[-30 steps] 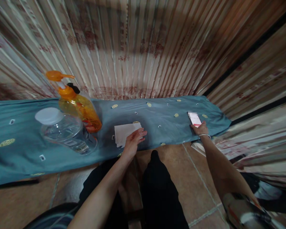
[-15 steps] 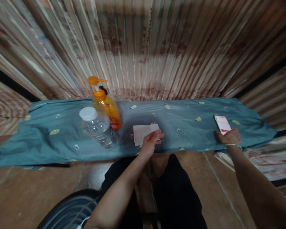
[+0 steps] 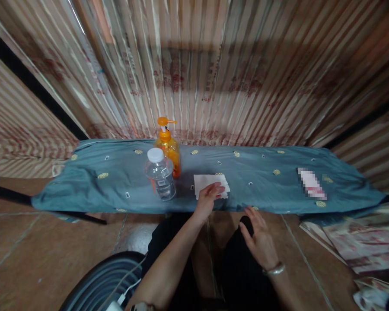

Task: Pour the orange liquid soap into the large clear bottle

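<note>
My left hand (image 3: 208,199) rests on the near edge of a white folded cloth (image 3: 210,184) lying on a blue-grey patterned sheet (image 3: 116,190) spread over a low surface. My right hand (image 3: 258,235) hovers with fingers apart above my knee, holding nothing. A phone (image 3: 311,184) lies on the sheet far to the right, apart from both hands. Left of the white cloth stand a clear plastic bottle with a white cap (image 3: 160,174) and, behind it, an orange pump bottle (image 3: 168,146).
A striped, patterned curtain (image 3: 201,77) hangs behind the sheet. Brown floor tiles (image 3: 35,255) lie in front. A dark round object with a white cable (image 3: 106,283) sits at the lower left. Loose fabric (image 3: 359,242) lies on the floor at right.
My right hand let go of the phone and drew back to my knee. The view shifted back and left. My left hand stays on the white cloth.
</note>
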### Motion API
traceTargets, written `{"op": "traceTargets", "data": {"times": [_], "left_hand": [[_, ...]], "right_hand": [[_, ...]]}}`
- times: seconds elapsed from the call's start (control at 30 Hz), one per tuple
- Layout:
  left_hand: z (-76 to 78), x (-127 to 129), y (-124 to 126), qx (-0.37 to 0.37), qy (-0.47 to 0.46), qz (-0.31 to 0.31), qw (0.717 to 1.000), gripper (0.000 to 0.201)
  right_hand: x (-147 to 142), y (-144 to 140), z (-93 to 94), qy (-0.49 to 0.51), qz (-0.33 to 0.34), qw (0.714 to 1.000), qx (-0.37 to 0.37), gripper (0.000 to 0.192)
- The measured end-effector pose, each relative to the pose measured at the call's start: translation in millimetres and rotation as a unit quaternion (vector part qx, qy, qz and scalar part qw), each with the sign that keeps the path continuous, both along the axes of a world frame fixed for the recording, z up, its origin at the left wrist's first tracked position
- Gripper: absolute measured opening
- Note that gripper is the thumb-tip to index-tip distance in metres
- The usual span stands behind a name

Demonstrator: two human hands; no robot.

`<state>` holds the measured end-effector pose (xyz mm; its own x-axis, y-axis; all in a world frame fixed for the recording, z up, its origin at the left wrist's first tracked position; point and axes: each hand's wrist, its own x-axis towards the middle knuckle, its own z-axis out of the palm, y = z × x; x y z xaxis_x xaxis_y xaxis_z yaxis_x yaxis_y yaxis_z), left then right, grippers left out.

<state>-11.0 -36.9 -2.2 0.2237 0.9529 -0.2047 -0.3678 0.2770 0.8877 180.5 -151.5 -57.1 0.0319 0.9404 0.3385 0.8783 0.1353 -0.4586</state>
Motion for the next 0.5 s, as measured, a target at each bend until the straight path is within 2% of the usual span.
{"op": "traceTargets", "data": {"times": [0.07,0.13,0.27,0.4,0.5], "left_hand": [[6.2,-10,-7,0.012,0.005,0.011,1.0,0.04],[12.0,-21,-18,0.026,0.012,0.021,0.999,0.041],[17.8,-54,-47,0.059,0.039,0.072,0.995,0.039],[18.8,-100,-73,0.102,0.086,0.192,0.972,0.038],[24.2,-128,-78,0.138,0.134,0.304,0.933,0.054]], "right_hand": [[-20,-11,0.3,-0.04,0.04,0.998,-0.007,0.042],[-34,-15,2.0,-0.098,0.083,0.991,-0.047,0.035],[-50,-8,10.2,-0.151,0.095,0.979,-0.099,0.03],[-59,1,14.8,-0.148,0.104,0.978,-0.107,0.03],[-66,3,13.1,-0.109,0.109,0.984,-0.09,0.032]]}}
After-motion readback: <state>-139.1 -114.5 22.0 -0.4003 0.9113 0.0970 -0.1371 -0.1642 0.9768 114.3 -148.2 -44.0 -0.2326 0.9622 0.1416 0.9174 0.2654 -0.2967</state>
